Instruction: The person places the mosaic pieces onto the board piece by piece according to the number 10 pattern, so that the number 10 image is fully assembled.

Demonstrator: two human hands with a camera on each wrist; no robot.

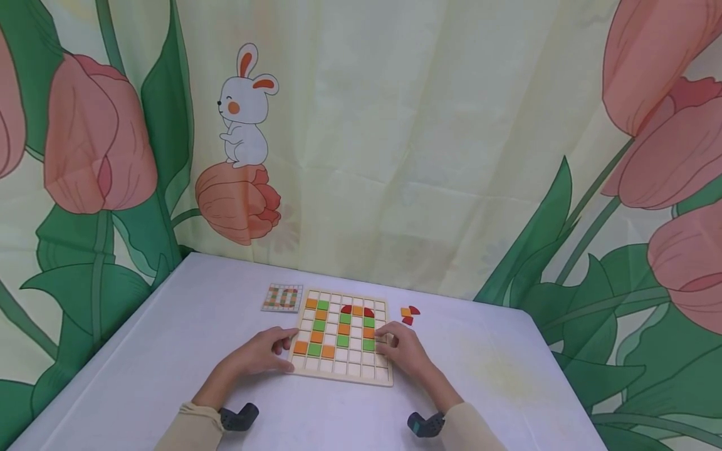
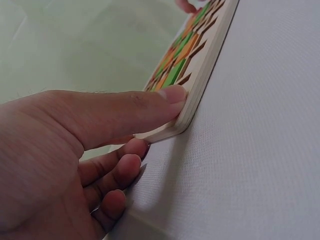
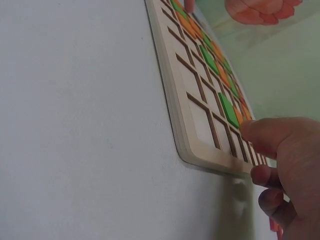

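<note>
A wooden grid board (image 1: 361, 374) lies on the table, with orange and green square tiles and two red quarter-round tiles in its cells. My left hand (image 1: 256, 354) holds the board's left edge. In the left wrist view the thumb (image 2: 150, 107) lies on the rim by the corner, the other fingers curled beside it. Over the board's right side is my right hand (image 1: 407, 352), its thumb and forefinger apart beside the column of green and orange tiles. Its thumb tip reaches an orange tile (image 3: 238, 116) next to a green tile (image 3: 228, 109); the forefinger is hidden there.
A small pattern card (image 1: 282, 297) with a matching grid lies left of the board's far corner. To the right of the board are a loose orange tile (image 1: 405, 312) and red quarter-round pieces (image 1: 414, 310). A printed curtain (image 1: 395, 156) hangs behind the table.
</note>
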